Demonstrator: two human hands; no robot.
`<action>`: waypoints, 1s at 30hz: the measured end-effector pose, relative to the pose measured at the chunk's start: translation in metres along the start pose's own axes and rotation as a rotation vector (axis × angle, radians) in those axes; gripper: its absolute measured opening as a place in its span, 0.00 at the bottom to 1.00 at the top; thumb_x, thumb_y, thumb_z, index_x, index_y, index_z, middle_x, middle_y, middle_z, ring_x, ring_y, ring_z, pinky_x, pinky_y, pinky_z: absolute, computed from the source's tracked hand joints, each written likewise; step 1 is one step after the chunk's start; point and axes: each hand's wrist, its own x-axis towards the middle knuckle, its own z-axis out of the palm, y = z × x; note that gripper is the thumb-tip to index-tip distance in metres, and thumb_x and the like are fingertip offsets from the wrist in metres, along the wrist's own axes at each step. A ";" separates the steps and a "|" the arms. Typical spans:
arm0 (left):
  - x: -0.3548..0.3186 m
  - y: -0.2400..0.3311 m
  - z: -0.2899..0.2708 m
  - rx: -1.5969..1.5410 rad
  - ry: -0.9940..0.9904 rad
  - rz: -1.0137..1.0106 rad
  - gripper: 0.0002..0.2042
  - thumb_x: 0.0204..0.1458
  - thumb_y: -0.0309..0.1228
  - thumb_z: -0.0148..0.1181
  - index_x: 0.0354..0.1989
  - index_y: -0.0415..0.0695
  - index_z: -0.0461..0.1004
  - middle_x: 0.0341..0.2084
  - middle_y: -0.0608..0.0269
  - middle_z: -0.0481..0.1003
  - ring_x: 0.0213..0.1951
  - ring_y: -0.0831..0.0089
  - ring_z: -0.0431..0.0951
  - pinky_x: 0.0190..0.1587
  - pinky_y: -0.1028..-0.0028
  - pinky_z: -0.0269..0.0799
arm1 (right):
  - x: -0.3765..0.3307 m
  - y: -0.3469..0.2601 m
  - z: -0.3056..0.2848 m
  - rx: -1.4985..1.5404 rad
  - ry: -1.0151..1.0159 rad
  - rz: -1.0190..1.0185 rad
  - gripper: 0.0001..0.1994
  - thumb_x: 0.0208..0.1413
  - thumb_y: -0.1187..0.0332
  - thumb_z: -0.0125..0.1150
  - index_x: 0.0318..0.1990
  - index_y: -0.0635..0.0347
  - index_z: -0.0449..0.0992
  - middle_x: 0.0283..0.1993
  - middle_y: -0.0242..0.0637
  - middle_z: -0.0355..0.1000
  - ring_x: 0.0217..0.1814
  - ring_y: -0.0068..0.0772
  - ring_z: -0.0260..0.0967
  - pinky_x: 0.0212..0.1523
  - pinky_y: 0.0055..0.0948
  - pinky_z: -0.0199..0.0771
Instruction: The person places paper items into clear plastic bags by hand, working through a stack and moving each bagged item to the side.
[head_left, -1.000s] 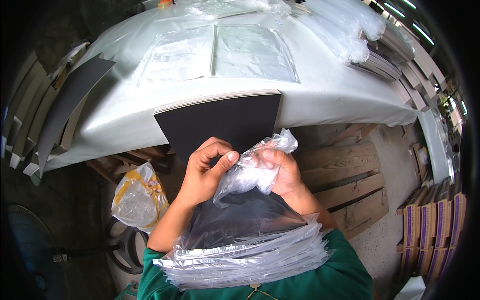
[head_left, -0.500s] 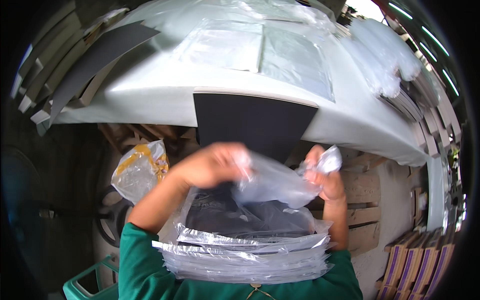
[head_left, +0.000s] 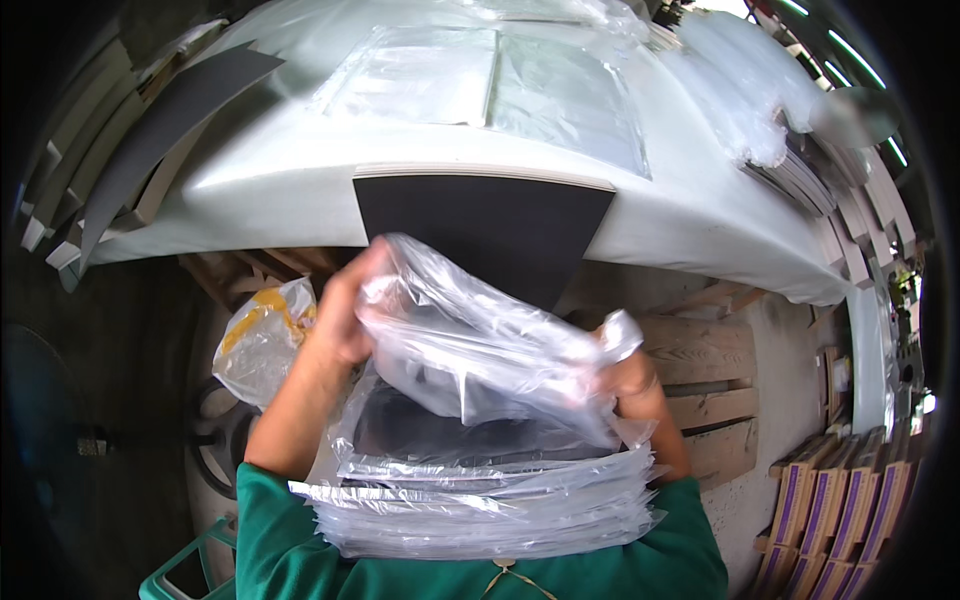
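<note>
A clear plastic bag [head_left: 470,335] is stretched between my two hands, creased and partly smeared by motion. My left hand [head_left: 358,305] is closed on its upper left edge. At the other end my right hand [head_left: 622,378] grips it, with a crumpled tuft [head_left: 622,335] sticking up above the fingers. Below the bag, close to my body, sits a stack of dark flat pieces in clear plastic [head_left: 480,515]. Beyond the bag, a stack of black boards [head_left: 485,225] lies with its pale-edged far end at the table's near edge; its near part is hidden behind the bag.
The pale covered table [head_left: 270,205] carries flat clear plastic bags [head_left: 410,75]. Board stacks stand at left [head_left: 170,140] and right [head_left: 800,180], the right one under bulky plastic [head_left: 745,75]. A wooden pallet [head_left: 700,410], a green stool [head_left: 190,565] and purple-striped cartons [head_left: 830,510] are lower down.
The bag has been spread wider between my hands. My left hand has moved left and up; my right hand has shifted slightly left and down. The whole view has shifted a little.
</note>
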 end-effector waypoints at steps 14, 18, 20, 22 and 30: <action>0.012 0.047 -0.004 0.629 -0.032 0.777 0.14 0.33 0.12 0.49 0.28 0.43 0.66 0.19 0.70 0.61 0.21 0.79 0.62 0.25 0.80 0.58 | 0.086 -0.049 0.010 -1.540 1.090 -0.973 0.18 0.37 0.87 0.51 0.38 0.58 0.73 0.36 0.33 0.63 0.29 0.31 0.66 0.30 0.25 0.65; 0.008 0.048 -0.009 1.501 0.231 1.169 0.34 0.26 0.07 0.46 0.49 0.48 0.67 0.31 0.55 0.62 0.32 0.64 0.65 0.36 0.77 0.64 | 0.080 -0.048 0.016 -1.758 0.933 -0.553 0.26 0.33 0.88 0.50 0.42 0.49 0.75 0.47 0.32 0.64 0.32 0.34 0.66 0.33 0.29 0.65; -0.013 0.033 -0.016 1.396 0.280 1.326 0.25 0.27 0.13 0.54 0.40 0.46 0.74 0.29 0.56 0.63 0.32 0.65 0.67 0.34 0.75 0.64 | 0.056 -0.038 0.022 -1.630 0.890 -0.658 0.23 0.34 0.85 0.55 0.40 0.50 0.76 0.45 0.32 0.66 0.28 0.30 0.67 0.27 0.24 0.64; -0.047 0.027 -0.017 1.264 0.112 1.332 0.10 0.31 0.19 0.61 0.27 0.40 0.76 0.25 0.59 0.64 0.28 0.71 0.68 0.30 0.78 0.63 | 0.022 -0.031 0.034 -1.732 0.838 -0.829 0.17 0.35 0.84 0.60 0.37 0.56 0.77 0.39 0.36 0.69 0.32 0.28 0.69 0.25 0.21 0.65; -0.034 -0.011 -0.087 0.426 -0.355 -0.046 0.10 0.45 0.27 0.58 0.37 0.41 0.71 0.24 0.68 0.72 0.25 0.82 0.70 0.29 0.82 0.65 | -0.054 0.012 0.007 -0.024 0.714 0.147 0.13 0.48 0.74 0.53 0.44 0.59 0.71 0.31 0.33 0.69 0.30 0.20 0.66 0.29 0.18 0.65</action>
